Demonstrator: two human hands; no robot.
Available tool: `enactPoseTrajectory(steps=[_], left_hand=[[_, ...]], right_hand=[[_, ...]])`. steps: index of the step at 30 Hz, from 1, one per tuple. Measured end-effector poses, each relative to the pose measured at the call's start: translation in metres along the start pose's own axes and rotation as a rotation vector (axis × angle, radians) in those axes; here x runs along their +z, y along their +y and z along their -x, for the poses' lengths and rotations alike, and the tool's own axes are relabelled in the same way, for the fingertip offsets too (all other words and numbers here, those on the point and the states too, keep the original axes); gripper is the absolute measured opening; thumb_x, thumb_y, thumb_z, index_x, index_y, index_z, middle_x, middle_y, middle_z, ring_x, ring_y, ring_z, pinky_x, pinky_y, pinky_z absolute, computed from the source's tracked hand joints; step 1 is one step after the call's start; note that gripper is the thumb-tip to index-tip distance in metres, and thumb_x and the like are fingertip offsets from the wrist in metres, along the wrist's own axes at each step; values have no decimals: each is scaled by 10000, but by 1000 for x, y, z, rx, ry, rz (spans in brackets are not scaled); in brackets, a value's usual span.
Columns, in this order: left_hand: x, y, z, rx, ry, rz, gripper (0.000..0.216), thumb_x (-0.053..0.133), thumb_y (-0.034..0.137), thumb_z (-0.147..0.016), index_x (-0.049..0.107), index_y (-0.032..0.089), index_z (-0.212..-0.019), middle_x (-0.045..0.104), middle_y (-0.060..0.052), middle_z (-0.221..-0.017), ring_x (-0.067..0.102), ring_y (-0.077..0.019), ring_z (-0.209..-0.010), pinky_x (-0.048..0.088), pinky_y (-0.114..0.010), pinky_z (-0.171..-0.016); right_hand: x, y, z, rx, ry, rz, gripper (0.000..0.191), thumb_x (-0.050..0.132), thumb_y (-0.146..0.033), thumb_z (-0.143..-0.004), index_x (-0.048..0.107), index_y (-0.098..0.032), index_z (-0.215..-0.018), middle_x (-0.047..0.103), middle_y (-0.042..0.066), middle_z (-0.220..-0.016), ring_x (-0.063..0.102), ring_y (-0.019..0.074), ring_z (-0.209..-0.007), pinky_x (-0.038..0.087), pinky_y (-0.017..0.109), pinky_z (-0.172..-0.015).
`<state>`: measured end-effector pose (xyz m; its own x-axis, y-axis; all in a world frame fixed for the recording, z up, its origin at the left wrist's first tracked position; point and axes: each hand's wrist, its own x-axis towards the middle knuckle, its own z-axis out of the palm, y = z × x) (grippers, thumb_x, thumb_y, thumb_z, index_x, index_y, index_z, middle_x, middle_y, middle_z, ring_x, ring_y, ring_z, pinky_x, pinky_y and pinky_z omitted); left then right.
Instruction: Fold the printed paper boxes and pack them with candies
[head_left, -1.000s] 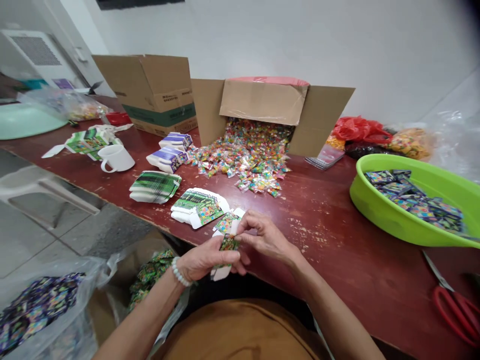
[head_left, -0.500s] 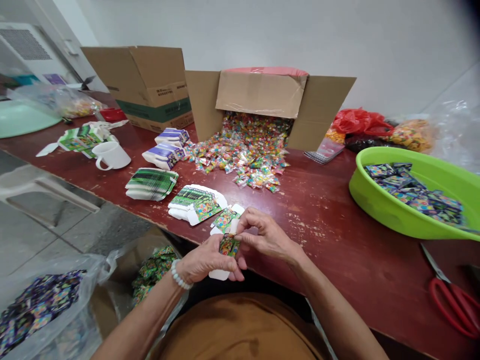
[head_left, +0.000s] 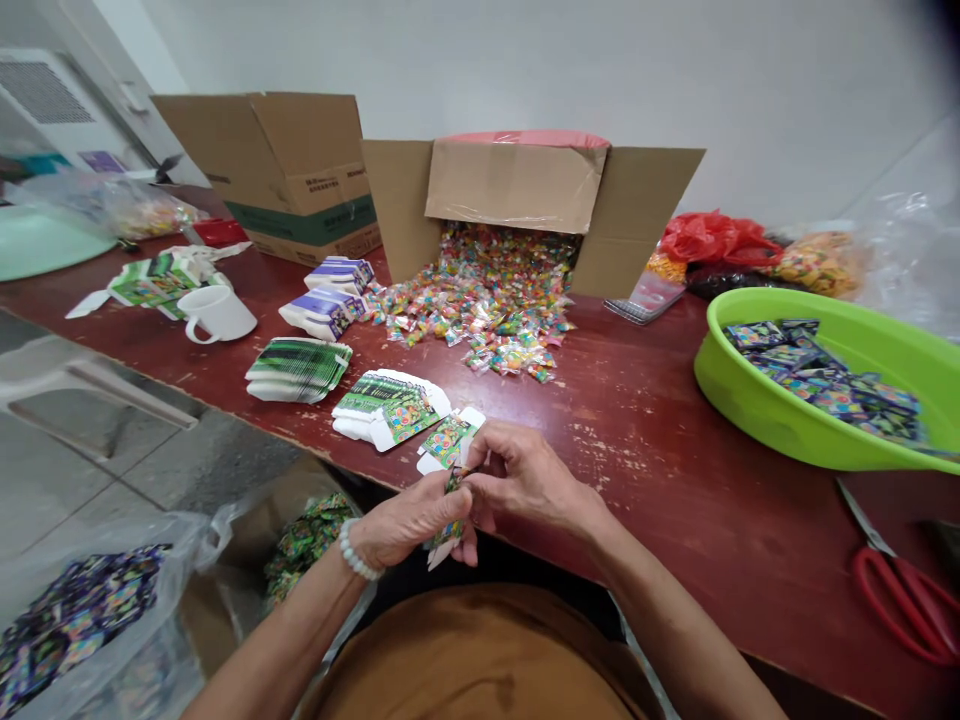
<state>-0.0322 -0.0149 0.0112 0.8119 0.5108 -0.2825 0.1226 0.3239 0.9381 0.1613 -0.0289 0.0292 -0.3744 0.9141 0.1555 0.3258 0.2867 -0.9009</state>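
Both my hands meet at the near edge of a dark red table (head_left: 660,440). My left hand (head_left: 409,520), with a white bead bracelet, grips a small green printed carton (head_left: 450,500) from below. My right hand (head_left: 525,475) pinches the same carton from above. The carton is mostly hidden by my fingers, with a white flap poking out below. Just beyond lie a loose flat carton blank (head_left: 448,440) and a stack of flat green blanks (head_left: 390,405).
A tipped cardboard box (head_left: 517,185) spills colourful wrapped candies (head_left: 487,310) across the table. A green basin (head_left: 757,400) of dark packets sits right, red scissors (head_left: 900,600) near it. More blank stacks (head_left: 300,365), purple cartons (head_left: 326,310), a white mug (head_left: 217,313) and another box (head_left: 292,170) lie left.
The carton has turned edge-on between my hands and dropped slightly toward me. My right fingers have closed further over its top.
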Motion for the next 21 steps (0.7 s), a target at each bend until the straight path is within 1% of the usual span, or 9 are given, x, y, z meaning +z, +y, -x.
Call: enactPoseTrajectory(steps=[5, 8, 11, 13, 15, 17, 18, 19, 21], left_hand=[[-1, 1, -4, 9, -5, 58, 595, 589, 705, -778, 670, 122, -868, 660, -79, -669, 597, -148, -536, 466, -248, -551], [-1, 4, -4, -35, -48, 93, 594, 651, 701, -726, 679, 116, -823, 663, -71, -701, 618, -145, -509, 479, -244, -534], [0, 6, -3, -113, -106, 155, 542, 712, 648, -699, 671, 110, -757, 656, -61, -660, 618, -147, -457, 473, -236, -476], [2, 7, -2, -137, -64, 174, 453, 749, 555, -711, 656, 113, -747, 662, -61, -645, 626, -153, -448, 470, -227, -447], [5, 7, -2, -107, 56, 162, 365, 765, 460, -734, 648, 121, -801, 686, -65, -686, 653, -164, -482, 495, -233, -460], [8, 6, -2, -42, 185, 161, 333, 766, 408, -750, 641, 133, -892, 704, -64, -735, 673, -175, -516, 521, -251, -484], [9, 5, -3, -15, 226, 168, 339, 764, 401, -755, 637, 135, -922, 709, -66, -748, 678, -179, -526, 526, -258, -489], [11, 3, -4, -1, 253, 182, 346, 760, 404, -759, 635, 133, -934, 710, -68, -756, 679, -181, -531, 523, -258, -487], [14, 0, -7, 14, 275, 208, 351, 747, 422, -771, 632, 126, -922, 703, -67, -764, 673, -171, -543, 515, -251, -491]], right_hand=[[-4, -4, 4, 12, -90, -92, 78, 546, -142, -887, 531, -200, -837, 608, -54, -593, 588, 94, -538, 410, 200, -568], [-6, 0, 4, 8, -133, -115, 66, 568, -203, -897, 515, -196, -860, 616, -31, -700, 564, 94, -603, 413, 209, -596], [-5, 8, 2, 28, -204, -335, 204, 636, -330, -869, 484, -200, -910, 578, -24, -784, 543, 103, -675, 430, 222, -630], [-2, 13, 2, 54, -209, -484, 299, 672, -393, -837, 461, -210, -943, 549, -41, -758, 524, 101, -652, 424, 222, -615], [2, 16, 3, 79, -62, -470, 321, 699, -392, -811, 466, -220, -950, 531, -55, -730, 490, 90, -594, 395, 212, -568], [8, 18, 5, 110, 174, -326, 322, 728, -348, -782, 509, -226, -984, 528, -58, -717, 468, 90, -570, 374, 210, -544], [11, 18, 6, 126, 258, -259, 320, 735, -333, -773, 539, -225, -1002, 535, -53, -716, 471, 96, -574, 376, 215, -545], [14, 19, 6, 140, 297, -221, 293, 727, -331, -778, 572, -221, -1002, 543, -43, -712, 483, 106, -586, 385, 222, -553], [19, 19, 6, 158, 274, -248, 177, 658, -357, -835, 628, -203, -917, 562, -16, -695, 518, 131, -621, 409, 244, -583]])
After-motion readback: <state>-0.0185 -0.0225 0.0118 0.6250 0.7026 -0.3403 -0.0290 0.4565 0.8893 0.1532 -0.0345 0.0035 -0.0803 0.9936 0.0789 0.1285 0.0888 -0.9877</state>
